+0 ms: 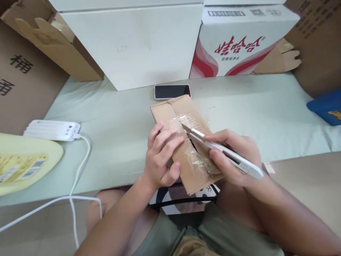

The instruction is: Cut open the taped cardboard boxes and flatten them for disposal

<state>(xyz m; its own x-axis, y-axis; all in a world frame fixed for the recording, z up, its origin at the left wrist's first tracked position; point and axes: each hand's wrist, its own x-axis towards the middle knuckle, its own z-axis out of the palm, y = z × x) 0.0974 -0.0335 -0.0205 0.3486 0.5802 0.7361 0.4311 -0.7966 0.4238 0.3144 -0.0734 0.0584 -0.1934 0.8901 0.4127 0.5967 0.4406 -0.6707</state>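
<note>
A small brown cardboard box [191, 160] with clear tape across its top lies tilted at the front edge of the covered table. My left hand [163, 156] rests on the box's left side, fingers spread over the cardboard and tape. In my right hand [234, 153] is a white utility knife [226, 151], its blade out and its tip at the taped seam. A dark slit shows in the seam beside the blade. Just behind the box lies a phone [172, 91] with a dark screen.
White boxes [138, 46] and a red-and-white carton [237, 46] stand at the back. On the left are a power bank [52, 130] with a white cable [82, 167] and a yellow bottle [26, 163]. A blue object [325, 106] sits at the right edge.
</note>
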